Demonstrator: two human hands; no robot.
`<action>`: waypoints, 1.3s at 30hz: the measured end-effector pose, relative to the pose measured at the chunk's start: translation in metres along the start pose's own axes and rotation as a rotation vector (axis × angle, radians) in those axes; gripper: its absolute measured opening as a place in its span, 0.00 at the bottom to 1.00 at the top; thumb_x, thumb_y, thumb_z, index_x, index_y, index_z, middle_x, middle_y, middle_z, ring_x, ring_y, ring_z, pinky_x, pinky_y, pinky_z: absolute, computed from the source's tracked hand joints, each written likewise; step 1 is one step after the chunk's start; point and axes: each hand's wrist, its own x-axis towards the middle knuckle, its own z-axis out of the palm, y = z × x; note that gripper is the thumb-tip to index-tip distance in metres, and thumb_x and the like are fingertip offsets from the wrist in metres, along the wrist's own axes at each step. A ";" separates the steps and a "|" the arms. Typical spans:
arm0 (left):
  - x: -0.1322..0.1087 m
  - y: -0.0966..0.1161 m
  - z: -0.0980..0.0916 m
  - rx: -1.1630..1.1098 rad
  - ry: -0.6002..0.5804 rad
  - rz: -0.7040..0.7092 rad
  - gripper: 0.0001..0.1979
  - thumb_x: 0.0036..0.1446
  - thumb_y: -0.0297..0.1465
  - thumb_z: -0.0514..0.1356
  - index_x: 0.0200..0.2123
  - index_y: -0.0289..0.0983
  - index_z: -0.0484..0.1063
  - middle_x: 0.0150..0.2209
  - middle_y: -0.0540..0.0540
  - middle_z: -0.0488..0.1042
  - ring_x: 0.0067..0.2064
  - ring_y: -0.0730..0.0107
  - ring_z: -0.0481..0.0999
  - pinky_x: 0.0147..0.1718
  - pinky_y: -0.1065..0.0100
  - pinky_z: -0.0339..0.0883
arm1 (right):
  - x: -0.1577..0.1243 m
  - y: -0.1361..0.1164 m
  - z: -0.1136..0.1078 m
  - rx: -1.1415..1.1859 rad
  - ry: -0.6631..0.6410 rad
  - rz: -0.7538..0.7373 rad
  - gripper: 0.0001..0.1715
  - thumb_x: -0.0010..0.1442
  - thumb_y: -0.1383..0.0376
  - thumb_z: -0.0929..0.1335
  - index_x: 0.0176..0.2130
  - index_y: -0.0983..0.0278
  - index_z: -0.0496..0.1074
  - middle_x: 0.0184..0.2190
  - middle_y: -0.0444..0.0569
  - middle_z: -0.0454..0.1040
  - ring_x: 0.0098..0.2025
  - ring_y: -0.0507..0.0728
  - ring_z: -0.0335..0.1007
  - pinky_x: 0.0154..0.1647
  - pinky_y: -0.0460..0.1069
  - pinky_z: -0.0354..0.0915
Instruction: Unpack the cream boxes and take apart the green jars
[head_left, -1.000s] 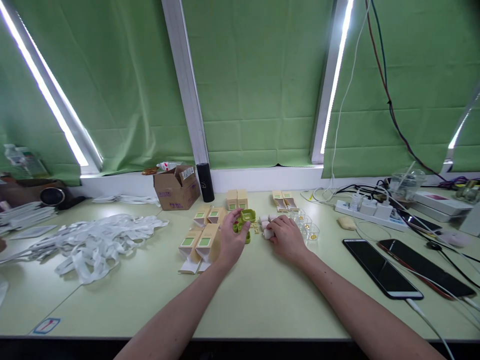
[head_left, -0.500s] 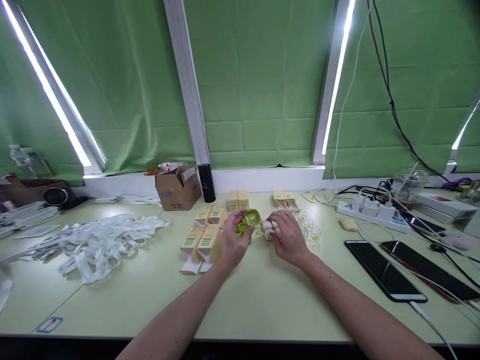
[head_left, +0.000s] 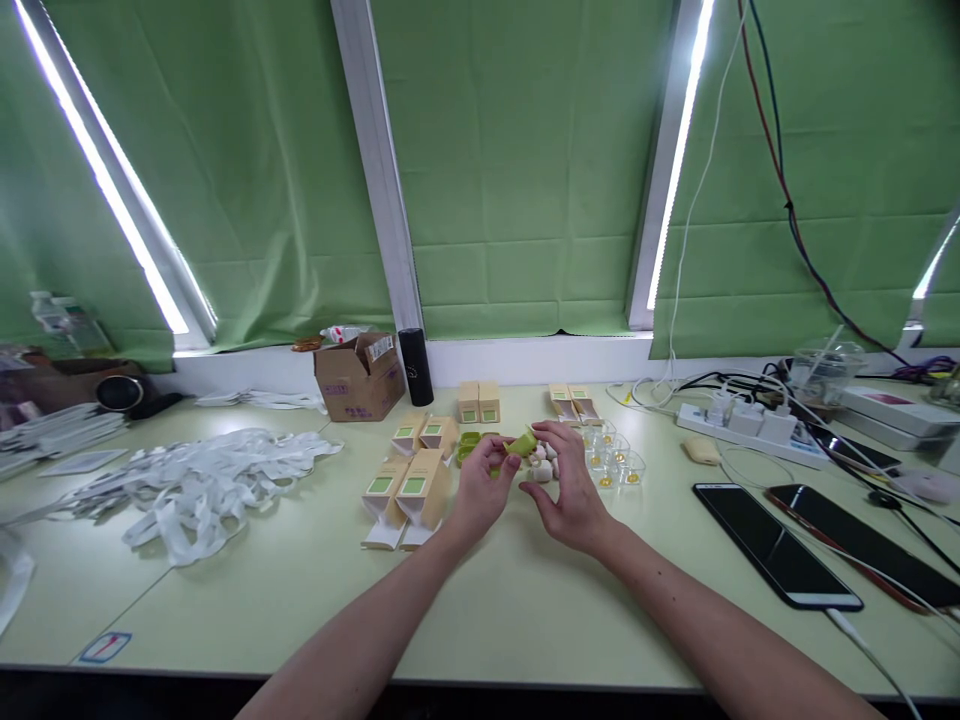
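My left hand (head_left: pixel 486 482) pinches a small green square cup (head_left: pixel 520 443) between thumb and fingers, tilted on its side. Close on the right is my right hand (head_left: pixel 571 485), its thumb spread from the other fingers and nothing visible in its grasp; I cannot tell whether its fingertips touch the cup. Small rounded white pieces (head_left: pixel 541 470) lie between the hands, partly covered. Other green cups (head_left: pixel 469 443) rest behind my left hand. Several clear cups with gold-coloured spots (head_left: pixel 631 466) stand just right of my right hand.
Cream cartons with green windows (head_left: pixel 423 485) stand left of my hands, more cartons (head_left: pixel 478 402) behind. White straps (head_left: pixel 195 490) are heaped at left. A brown box (head_left: pixel 358 378) and black cylinder (head_left: pixel 415 368) stand at the back. Phones (head_left: pixel 776 545) and a power strip (head_left: pixel 739 432) with cables occupy the right.
The green cup in my left hand has tipped from facing up onto its side and moved right. My right hand has drawn back from the white pieces, its thumb now apart.
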 end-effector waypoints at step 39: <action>0.002 0.001 -0.003 0.307 0.064 0.273 0.05 0.63 0.30 0.63 0.41 0.41 0.79 0.40 0.44 0.77 0.46 0.61 0.76 0.45 0.61 0.73 | 0.003 0.005 0.003 0.251 0.034 0.247 0.21 0.63 0.65 0.71 0.55 0.57 0.70 0.50 0.53 0.70 0.50 0.62 0.72 0.52 0.58 0.74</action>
